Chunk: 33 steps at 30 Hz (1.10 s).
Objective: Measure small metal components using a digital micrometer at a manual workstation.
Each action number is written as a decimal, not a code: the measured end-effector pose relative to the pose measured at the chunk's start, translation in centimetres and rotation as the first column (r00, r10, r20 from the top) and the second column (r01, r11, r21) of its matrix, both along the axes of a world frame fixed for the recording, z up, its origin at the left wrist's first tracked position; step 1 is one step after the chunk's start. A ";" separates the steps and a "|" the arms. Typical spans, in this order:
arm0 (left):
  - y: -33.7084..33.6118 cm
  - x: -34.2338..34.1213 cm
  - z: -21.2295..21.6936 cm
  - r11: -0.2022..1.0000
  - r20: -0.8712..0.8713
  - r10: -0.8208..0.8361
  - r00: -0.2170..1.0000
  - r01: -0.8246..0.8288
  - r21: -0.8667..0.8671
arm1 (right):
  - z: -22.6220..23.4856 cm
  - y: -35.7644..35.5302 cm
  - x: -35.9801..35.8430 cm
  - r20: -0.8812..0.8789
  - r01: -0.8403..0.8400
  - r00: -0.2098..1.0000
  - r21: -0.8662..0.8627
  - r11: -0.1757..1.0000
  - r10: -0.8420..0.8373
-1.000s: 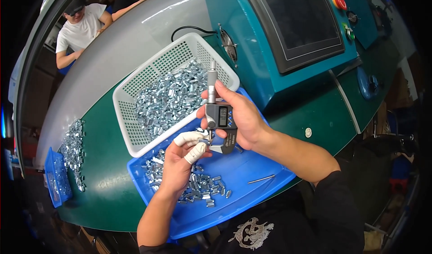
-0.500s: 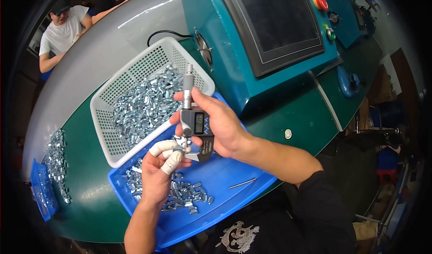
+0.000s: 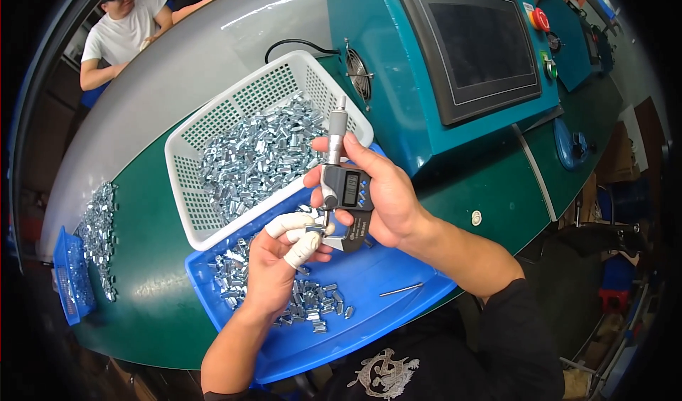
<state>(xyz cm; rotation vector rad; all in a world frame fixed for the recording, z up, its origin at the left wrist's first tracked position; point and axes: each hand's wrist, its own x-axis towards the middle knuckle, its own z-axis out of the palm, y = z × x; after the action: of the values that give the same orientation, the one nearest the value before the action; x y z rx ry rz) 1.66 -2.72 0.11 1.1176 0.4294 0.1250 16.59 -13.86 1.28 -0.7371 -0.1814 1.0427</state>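
My right hand point(image 3: 389, 196) is wrapped round a digital micrometer point(image 3: 349, 188), its thumb up by the grey thimble. White finger cots cover the thumb and fingers of my left hand point(image 3: 278, 262). Pinched in those covered fingers is a small shiny metal part point(image 3: 315, 228), held at the micrometer's jaws; whether both jaw faces touch it, I cannot tell. Below both hands lies a blue tray point(image 3: 362, 323) with loose metal parts point(image 3: 312, 303) on its left side. A white plastic basket point(image 3: 186, 213) heaped with similar metal parts point(image 3: 259, 152) stands behind my left hand.
A teal machine point(image 3: 405, 110) with a dark screen point(image 3: 483, 42) stands at the back right. A thin metal rod point(image 3: 401, 289) lies in the tray. Further left are a pile of parts point(image 3: 99, 230) and a small blue bin point(image 3: 73, 277). Another person point(image 3: 124, 35) sits across the table.
The whole scene has shifted right and slightly up in the picture. Both hands keep the same hold on the micrometer and the metal part.
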 end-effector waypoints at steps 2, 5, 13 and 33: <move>-0.1 0.1 0.0 1.000 -0.001 0.002 1.000 -0.002 -0.003 | 0.0 0.0 0.0 0.004 -0.005 1.000 0.001 1.000 0.005; -0.1 0.1 0.0 1.000 -0.009 -0.007 1.000 0.007 -0.017 | -0.1 -0.1 0.1 0.007 -0.005 1.000 0.003 1.000 0.005; 0.0 0.0 0.0 0.999 -0.001 -0.020 1.000 0.020 -0.045 | 0.4 -0.2 -0.1 0.007 -0.008 1.000 0.006 1.000 0.008; 0.0 0.0 0.1 0.998 -0.001 -0.041 0.999 0.041 -0.055 | 0.6 -0.1 -0.1 0.051 -0.012 0.999 -0.036 0.999 0.014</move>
<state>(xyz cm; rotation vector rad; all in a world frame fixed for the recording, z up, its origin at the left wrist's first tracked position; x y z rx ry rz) 1.62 -2.70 0.19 1.0721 0.4091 0.0759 16.45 -13.92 1.89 -0.7964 -0.2127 1.0418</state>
